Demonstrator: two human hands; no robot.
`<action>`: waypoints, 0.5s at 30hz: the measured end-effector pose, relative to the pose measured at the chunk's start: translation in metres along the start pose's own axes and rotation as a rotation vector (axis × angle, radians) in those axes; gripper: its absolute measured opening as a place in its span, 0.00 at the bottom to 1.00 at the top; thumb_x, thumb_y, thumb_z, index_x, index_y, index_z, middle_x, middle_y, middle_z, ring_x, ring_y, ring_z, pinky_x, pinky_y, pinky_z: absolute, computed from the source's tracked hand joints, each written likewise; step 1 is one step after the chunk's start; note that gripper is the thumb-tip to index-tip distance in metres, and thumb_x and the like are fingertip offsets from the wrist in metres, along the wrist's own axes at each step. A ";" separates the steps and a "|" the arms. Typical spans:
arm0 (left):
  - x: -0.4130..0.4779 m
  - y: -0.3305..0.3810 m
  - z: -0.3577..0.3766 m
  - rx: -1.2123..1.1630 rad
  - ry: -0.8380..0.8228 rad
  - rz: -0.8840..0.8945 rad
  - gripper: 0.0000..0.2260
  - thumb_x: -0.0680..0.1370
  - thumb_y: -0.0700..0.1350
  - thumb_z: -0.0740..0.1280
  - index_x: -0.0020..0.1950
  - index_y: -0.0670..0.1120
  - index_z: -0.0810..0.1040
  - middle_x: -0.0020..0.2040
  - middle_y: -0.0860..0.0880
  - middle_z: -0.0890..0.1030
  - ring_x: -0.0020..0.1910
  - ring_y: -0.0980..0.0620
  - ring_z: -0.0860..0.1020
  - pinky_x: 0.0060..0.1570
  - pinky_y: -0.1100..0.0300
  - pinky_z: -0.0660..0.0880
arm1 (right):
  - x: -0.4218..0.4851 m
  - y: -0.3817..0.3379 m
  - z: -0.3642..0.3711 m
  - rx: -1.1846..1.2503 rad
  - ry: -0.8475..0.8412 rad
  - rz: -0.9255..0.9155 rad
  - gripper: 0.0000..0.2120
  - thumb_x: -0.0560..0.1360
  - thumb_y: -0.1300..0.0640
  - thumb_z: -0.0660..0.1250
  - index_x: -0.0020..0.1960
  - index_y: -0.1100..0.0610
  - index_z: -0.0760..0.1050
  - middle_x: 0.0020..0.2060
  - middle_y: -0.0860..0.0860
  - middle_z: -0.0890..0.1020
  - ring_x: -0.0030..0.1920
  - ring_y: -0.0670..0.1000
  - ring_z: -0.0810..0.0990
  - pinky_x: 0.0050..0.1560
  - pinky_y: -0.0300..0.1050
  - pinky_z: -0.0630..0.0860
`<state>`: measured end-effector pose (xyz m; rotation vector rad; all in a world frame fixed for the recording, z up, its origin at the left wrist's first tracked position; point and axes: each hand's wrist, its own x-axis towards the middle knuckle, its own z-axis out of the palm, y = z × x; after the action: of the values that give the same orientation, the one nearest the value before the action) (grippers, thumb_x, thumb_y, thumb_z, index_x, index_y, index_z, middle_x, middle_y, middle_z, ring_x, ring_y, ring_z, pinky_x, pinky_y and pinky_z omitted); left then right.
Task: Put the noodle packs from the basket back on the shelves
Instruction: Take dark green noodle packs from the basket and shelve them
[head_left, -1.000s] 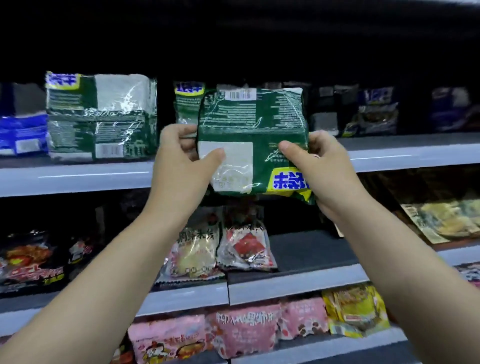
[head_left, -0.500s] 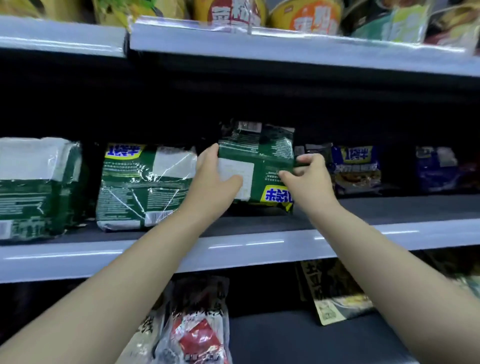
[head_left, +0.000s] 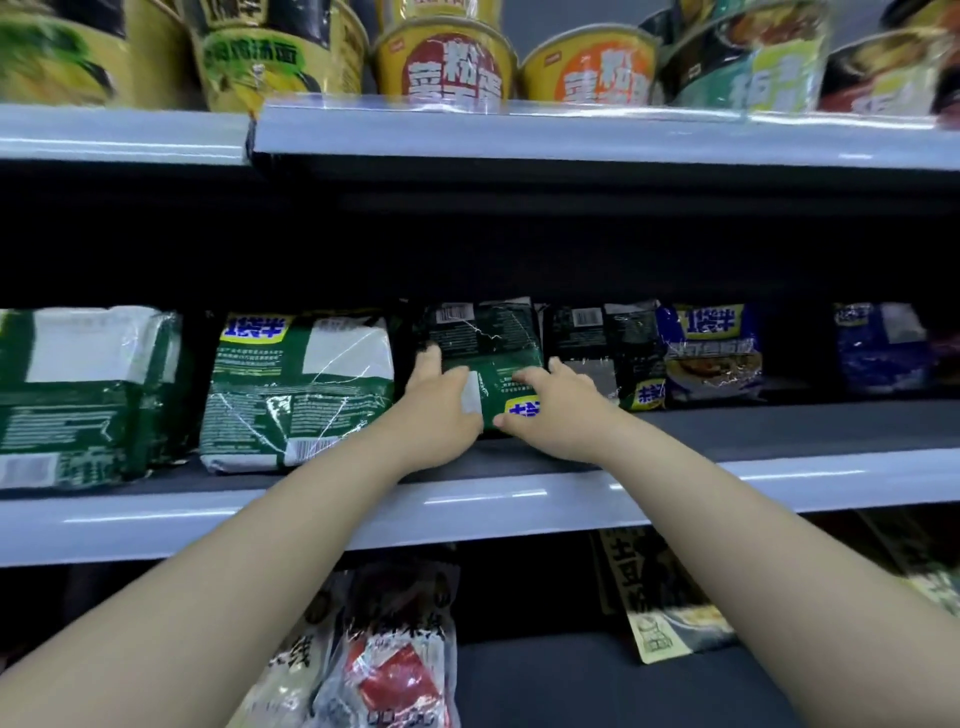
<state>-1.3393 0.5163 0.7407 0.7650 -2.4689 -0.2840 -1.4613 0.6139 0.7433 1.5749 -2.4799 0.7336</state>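
A dark green noodle pack (head_left: 485, 345) stands on the middle shelf (head_left: 519, 506), set back between other packs. Both my hands are on it. My left hand (head_left: 441, 402) holds its left edge, fingers behind and thumb across the front. My right hand (head_left: 553, 410) grips its lower right part, fingers on the front near the yellow and blue label, thumb under the bottom edge. The hands hide the pack's lower half. The basket is out of view.
Green multipacks (head_left: 298, 387) stand to the left on the same shelf; a dark pack (head_left: 602, 345) and blue packs (head_left: 709, 351) stand to the right. Noodle cups (head_left: 444, 57) line the top shelf. Red and white packs (head_left: 387, 660) lie on the shelf below.
My hands have carried the green pack up from in front of the shelf and pushed it deep onto the middle shelf. The view has tilted up, showing the noodle cups.
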 end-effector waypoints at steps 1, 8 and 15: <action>-0.007 0.001 -0.004 0.020 -0.024 0.034 0.28 0.80 0.47 0.62 0.77 0.43 0.57 0.78 0.40 0.39 0.78 0.44 0.41 0.75 0.54 0.47 | -0.006 -0.003 -0.001 -0.032 0.010 -0.006 0.34 0.76 0.38 0.63 0.77 0.48 0.56 0.78 0.56 0.50 0.77 0.59 0.50 0.72 0.55 0.59; -0.071 -0.028 -0.032 0.281 -0.025 0.126 0.32 0.79 0.56 0.62 0.79 0.52 0.51 0.79 0.46 0.41 0.78 0.48 0.42 0.76 0.48 0.49 | -0.061 -0.029 0.012 -0.202 0.118 -0.231 0.37 0.76 0.37 0.62 0.78 0.46 0.50 0.78 0.54 0.49 0.78 0.56 0.47 0.75 0.55 0.52; -0.153 -0.082 -0.040 0.347 -0.130 0.074 0.35 0.79 0.59 0.61 0.79 0.53 0.46 0.79 0.50 0.38 0.78 0.50 0.43 0.75 0.43 0.45 | -0.118 -0.069 0.065 -0.214 0.064 -0.285 0.38 0.76 0.37 0.62 0.79 0.47 0.48 0.78 0.55 0.48 0.78 0.56 0.47 0.76 0.52 0.50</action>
<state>-1.1725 0.5362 0.6804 0.8132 -2.7006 0.1316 -1.3366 0.6571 0.6689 1.7402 -2.1433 0.4529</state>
